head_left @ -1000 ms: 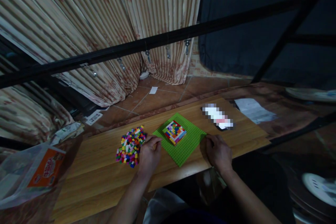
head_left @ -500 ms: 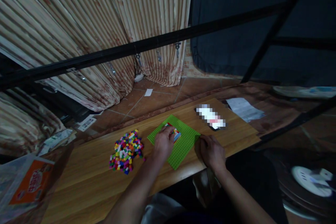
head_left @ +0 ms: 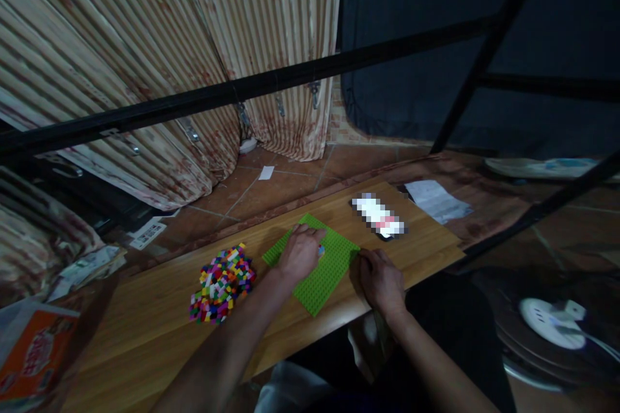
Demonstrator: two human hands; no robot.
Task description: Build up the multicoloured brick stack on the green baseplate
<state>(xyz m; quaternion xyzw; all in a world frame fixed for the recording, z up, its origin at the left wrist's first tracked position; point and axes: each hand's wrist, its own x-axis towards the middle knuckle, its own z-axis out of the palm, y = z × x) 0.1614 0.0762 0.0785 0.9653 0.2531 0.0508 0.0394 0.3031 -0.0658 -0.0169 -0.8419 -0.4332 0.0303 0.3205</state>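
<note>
A green studded baseplate [head_left: 327, 281] lies at an angle on the wooden table. Over its upper left part is my left hand [head_left: 299, 253], palm down with the fingers bent together, covering most of a small group of bricks. Only a bit of the bricks [head_left: 321, 250], blue and white, shows beside the fingers; whatever the fingertips hold is hidden. My right hand [head_left: 382, 279] is closed at the plate's right corner, with thumb and forefinger gripping the edge there. To the left of the plate is a heap of small multicoloured toy bricks [head_left: 223, 284].
A phone [head_left: 378, 215] with a blurred screen lies behind the plate to the right. Paper [head_left: 438, 201] sits past the table's right end. A black metal bar [head_left: 271, 82] crosses above the table's far side. An orange-labelled box [head_left: 36, 352] stands at lower left.
The view has shifted slightly, so everything sits further left. My left hand has turned and flattened over the bricks on the plate, hiding more of them. My right hand stays at the corner.
</note>
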